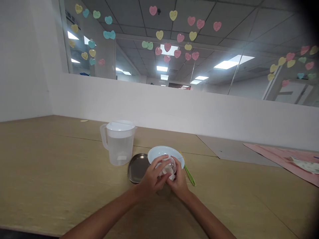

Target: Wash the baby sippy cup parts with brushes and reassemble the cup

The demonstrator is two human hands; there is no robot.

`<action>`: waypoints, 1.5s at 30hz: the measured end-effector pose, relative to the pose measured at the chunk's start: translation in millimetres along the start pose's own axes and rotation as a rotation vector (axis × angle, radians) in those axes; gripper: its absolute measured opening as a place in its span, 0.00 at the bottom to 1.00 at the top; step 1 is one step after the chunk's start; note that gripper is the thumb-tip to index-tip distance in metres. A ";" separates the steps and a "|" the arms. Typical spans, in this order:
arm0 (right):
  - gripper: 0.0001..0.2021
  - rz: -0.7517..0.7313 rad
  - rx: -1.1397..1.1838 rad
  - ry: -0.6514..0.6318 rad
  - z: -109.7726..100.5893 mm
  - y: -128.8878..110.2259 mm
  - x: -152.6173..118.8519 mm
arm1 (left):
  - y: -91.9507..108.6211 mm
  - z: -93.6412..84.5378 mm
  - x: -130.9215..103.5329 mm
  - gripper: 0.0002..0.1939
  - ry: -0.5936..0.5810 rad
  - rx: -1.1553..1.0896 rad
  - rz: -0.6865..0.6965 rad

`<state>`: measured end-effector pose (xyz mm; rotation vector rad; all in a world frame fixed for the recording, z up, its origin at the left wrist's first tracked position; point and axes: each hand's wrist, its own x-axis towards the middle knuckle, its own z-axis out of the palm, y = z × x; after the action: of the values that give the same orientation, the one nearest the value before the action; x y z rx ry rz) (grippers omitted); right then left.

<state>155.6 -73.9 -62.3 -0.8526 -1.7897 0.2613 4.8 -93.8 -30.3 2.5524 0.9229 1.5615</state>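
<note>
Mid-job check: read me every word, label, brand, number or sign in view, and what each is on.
No text is legible.
Heart-shaped notes on the glass: writing on some, too small to read.
Apparent dark lettering in the glass, upper left: too blurred to read.
Pitcher: pale patch low on its side, nothing readable; label or reflection, cannot tell.
Clear plastic item being held, pale bowl, metal tray: no lettering visible.

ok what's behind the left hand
Behind the left hand, part of the metal tray and part of the bowl show. The tray's near right corner and the bowl's near left side are covered; anything there cannot be seen.
</note>
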 end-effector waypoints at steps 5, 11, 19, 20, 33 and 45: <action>0.35 -0.043 -0.047 0.017 0.7 2.2 -2.2 | 9.1 1.0 0.4 0.20 -0.098 -0.117 -0.090; 0.32 -0.039 -0.109 -0.033 -0.1 7.6 -5.6 | 8.4 6.6 -7.6 0.22 -0.053 -0.273 -0.267; 0.29 -0.118 -0.179 -0.054 -3.7 7.4 -3.7 | 1.9 12.6 -16.7 0.24 -0.078 -0.323 -0.342; 0.29 -0.122 -0.183 -0.061 -3.9 7.6 -3.7 | 1.6 12.8 -16.9 0.24 -0.081 -0.327 -0.344; 0.29 -0.238 -0.358 -0.029 -8.4 6.1 -0.2 | 1.8 12.4 -16.1 0.25 -0.117 -0.400 -0.347; 0.31 -0.245 -0.334 -0.084 -12.4 12.4 1.2 | 4.5 11.0 -16.2 0.27 -0.123 -0.399 -0.352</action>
<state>171.8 -67.0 -63.4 -0.8508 -2.0281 -0.1679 10.6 -102.3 -47.6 2.0555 0.8814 1.3150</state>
